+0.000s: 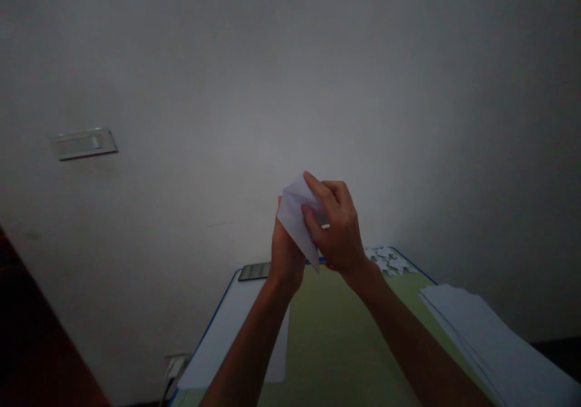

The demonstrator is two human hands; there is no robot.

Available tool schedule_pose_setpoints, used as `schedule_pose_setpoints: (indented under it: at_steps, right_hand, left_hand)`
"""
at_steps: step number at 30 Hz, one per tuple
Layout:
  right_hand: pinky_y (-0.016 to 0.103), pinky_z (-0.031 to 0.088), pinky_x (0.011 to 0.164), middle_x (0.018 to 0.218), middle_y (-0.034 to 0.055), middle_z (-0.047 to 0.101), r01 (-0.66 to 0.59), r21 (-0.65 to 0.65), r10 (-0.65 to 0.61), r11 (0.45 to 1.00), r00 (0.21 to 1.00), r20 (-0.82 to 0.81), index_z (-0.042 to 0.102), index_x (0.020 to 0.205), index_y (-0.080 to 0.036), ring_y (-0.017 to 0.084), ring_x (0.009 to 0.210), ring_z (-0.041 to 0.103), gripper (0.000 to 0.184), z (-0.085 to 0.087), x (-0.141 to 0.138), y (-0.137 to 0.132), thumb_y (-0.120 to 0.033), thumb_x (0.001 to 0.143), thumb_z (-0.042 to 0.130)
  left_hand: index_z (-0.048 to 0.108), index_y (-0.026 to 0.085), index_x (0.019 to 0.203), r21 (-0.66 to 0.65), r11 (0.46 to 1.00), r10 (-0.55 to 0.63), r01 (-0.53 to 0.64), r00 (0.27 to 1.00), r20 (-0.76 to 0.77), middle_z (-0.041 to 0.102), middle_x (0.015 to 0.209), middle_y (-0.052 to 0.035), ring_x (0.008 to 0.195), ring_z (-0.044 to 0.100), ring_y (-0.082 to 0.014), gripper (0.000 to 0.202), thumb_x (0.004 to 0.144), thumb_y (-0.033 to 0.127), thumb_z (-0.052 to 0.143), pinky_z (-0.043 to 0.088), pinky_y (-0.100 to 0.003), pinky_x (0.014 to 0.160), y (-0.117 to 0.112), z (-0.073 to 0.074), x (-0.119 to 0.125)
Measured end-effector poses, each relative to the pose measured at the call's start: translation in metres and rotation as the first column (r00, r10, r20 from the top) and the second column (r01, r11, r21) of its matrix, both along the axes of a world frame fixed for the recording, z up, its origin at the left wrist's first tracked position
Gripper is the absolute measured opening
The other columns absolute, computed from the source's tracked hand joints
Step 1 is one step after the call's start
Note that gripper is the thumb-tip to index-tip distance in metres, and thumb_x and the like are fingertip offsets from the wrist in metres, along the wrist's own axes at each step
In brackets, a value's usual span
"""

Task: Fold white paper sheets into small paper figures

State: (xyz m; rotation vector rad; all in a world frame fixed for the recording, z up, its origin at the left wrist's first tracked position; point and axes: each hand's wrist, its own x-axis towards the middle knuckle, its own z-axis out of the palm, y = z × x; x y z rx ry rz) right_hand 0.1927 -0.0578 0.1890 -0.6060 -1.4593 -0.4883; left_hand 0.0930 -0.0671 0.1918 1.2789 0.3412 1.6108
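Observation:
Both hands are raised above the table, holding a folded white paper (pixel 297 222) between them. My left hand (pixel 285 252) grips the paper from behind, its fingers mostly hidden by the sheet. My right hand (pixel 338 228) is closed on the paper's right side, with thumb and fingers pinching a fold. The paper's pointed lower corner hangs down between the wrists.
Below is a green table (pixel 336 340) with a blue edge. A white sheet (pixel 231 334) lies on its left side, a stack of white paper (pixel 490 346) on the right, a heap of small folded paper pieces (pixel 390 260) at the far edge, a dark flat object (pixel 255 271) nearby. A pale wall with a switch plate (pixel 85 143) stands behind.

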Motion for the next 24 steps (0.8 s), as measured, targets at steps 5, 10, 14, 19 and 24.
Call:
schedule_pose_setpoints:
  at_steps: [5,10,14,19,24]
  right_hand:
    - [0.048,0.056,0.091,0.115,0.0096,0.054,-0.05,-0.012,0.05,0.999,0.999,0.006,0.045,0.155,-0.036,0.025,0.104,0.056,0.058,0.0,-0.004,-0.001,-0.016,0.1,0.05]
    - [0.051,0.051,0.104,0.137,0.0131,0.049,-0.121,-0.109,0.136,0.987,0.981,0.137,0.035,0.161,-0.032,0.027,0.121,0.052,0.058,0.0,-0.008,-0.008,-0.026,0.105,0.049]
    - [0.052,0.047,0.11,0.147,0.0116,0.046,-0.214,-0.159,0.243,0.964,0.95,0.195,0.031,0.162,-0.034,0.027,0.133,0.046,0.057,-0.002,-0.008,-0.012,-0.029,0.107,0.044]
    - [0.049,0.05,0.108,0.144,0.008,0.057,-0.428,-0.193,0.46,0.883,0.873,0.165,0.035,0.159,-0.036,0.024,0.13,0.053,0.055,-0.001,-0.007,-0.012,-0.027,0.106,0.046]
    - [0.043,0.057,0.096,0.133,0.0066,0.066,-0.489,-0.185,0.514,0.853,0.848,0.128,0.056,0.141,-0.032,0.022,0.114,0.063,0.042,0.005,-0.005,-0.013,-0.027,0.1,0.06]
  left_hand:
    - [0.073,0.019,0.109,0.001,1.0,0.02,-0.02,0.999,0.035,0.077,0.102,-0.0074,0.109,0.072,-0.0258,0.05,0.093,0.063,0.055,0.059,-0.035,0.091,-0.006,0.003,0.003]
    - [0.075,0.018,0.109,0.023,0.999,-0.034,0.033,0.999,0.016,0.076,0.109,-0.011,0.115,0.07,-0.0267,0.06,0.097,0.067,0.043,0.058,-0.037,0.094,-0.011,0.005,0.001]
    - [0.073,0.019,0.113,0.072,0.997,0.012,-0.014,0.999,0.032,0.075,0.113,-0.0116,0.119,0.067,-0.0271,0.065,0.097,0.07,0.038,0.057,-0.039,0.096,-0.006,0.003,0.0]
    - [0.066,0.025,0.125,0.117,0.982,0.127,-0.145,0.981,0.145,0.073,0.113,-0.0077,0.115,0.068,-0.0228,0.055,0.098,0.066,0.042,0.055,-0.035,0.097,-0.002,0.003,-0.004]
    - [0.059,0.025,0.131,0.21,0.941,0.236,-0.265,0.959,0.154,0.07,0.105,-0.0071,0.101,0.068,-0.0222,0.051,0.101,0.062,0.041,0.057,-0.035,0.089,-0.006,0.003,-0.01]
